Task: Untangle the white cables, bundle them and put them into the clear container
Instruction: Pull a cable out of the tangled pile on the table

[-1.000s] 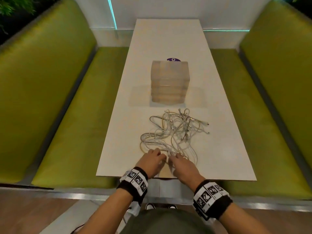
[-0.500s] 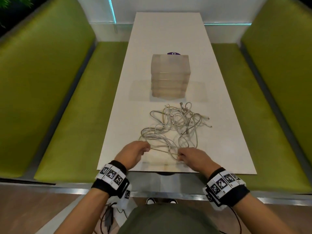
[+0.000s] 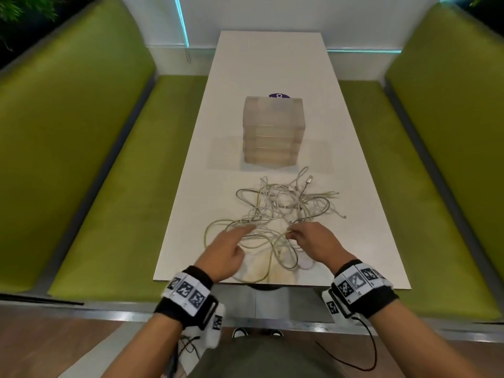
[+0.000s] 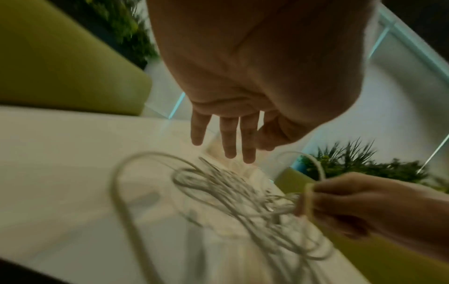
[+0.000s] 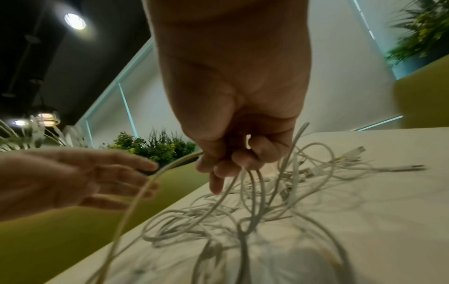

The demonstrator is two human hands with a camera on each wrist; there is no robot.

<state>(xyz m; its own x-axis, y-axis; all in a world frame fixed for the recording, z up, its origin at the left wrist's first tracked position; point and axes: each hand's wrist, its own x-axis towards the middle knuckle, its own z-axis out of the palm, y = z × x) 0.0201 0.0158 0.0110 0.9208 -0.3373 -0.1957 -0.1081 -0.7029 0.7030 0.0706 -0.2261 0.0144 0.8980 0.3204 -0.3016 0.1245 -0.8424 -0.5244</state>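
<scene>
A tangle of white cables (image 3: 283, 208) lies on the near half of the white table (image 3: 272, 64). Behind it stands the clear container (image 3: 273, 129), a stack of translucent trays. My right hand (image 3: 308, 238) pinches a cable strand near the tangle's front, and the right wrist view shows its curled fingers (image 5: 233, 159) gripping several white cables (image 5: 243, 192). My left hand (image 3: 231, 244) hovers over the tangle's left side with straight fingers (image 4: 230, 138), holding nothing; the white cables (image 4: 218, 188) lie below it.
Green upholstered benches (image 3: 81, 159) run along both sides of the table. A small purple disc (image 3: 278, 95) lies behind the container. The table's near edge (image 3: 272, 285) is just under my wrists, with loops of cable reaching it.
My left hand has let go of the strand it was pinching and opened, moving forward over the tangle. My right hand moved forward and up with its cable. Loops now spread toward the near edge.
</scene>
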